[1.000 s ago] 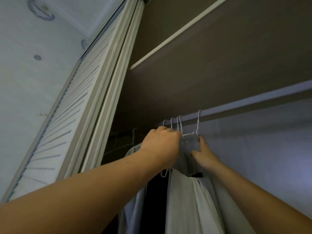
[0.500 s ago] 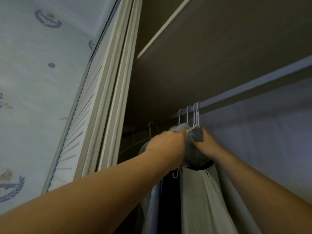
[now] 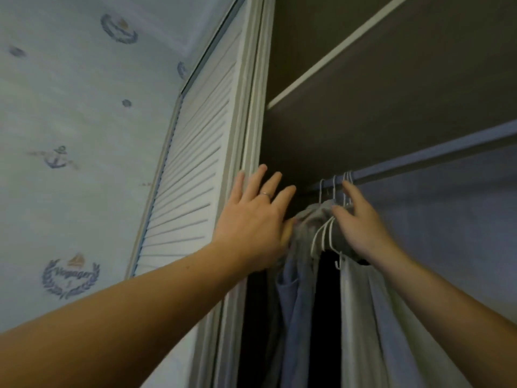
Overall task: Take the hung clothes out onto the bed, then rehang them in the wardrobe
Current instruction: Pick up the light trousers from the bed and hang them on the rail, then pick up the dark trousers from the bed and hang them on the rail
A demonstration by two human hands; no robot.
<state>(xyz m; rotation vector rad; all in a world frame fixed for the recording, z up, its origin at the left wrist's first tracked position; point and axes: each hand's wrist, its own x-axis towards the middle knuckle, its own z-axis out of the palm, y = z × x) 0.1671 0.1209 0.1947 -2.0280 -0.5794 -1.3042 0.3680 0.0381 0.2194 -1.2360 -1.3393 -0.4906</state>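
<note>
1. The hung clothes point(image 3: 305, 278) are hanging bunched on white wire hangers point(image 3: 321, 236) from the wardrobe rail point(image 3: 433, 152). They are sitting between our two hands, with grey and blue cloth nearer the left one and a pale garment point(image 3: 358, 309) dropping below the right wrist.
2. Our right hand point(image 3: 361, 222) is resting on top of the bunch, loose and gripping nothing that we can see. Its forefinger is pointing straight up to the hooks at the rail and its thumb is lying across the grey cloth. The other fingers are hidden.
3. Our left hand point(image 3: 251, 219) is spreading wide, fingers straight and apart and holding nothing. It is wearing a ring point(image 3: 265, 194), and its thumb side is touching the clothes.
4. Just left of that hand a louvred door point(image 3: 195, 177) is standing. A shelf point(image 3: 321, 65) is running above both hands, and nautical wallpaper point(image 3: 70, 135) is covering the wall further left.
</note>
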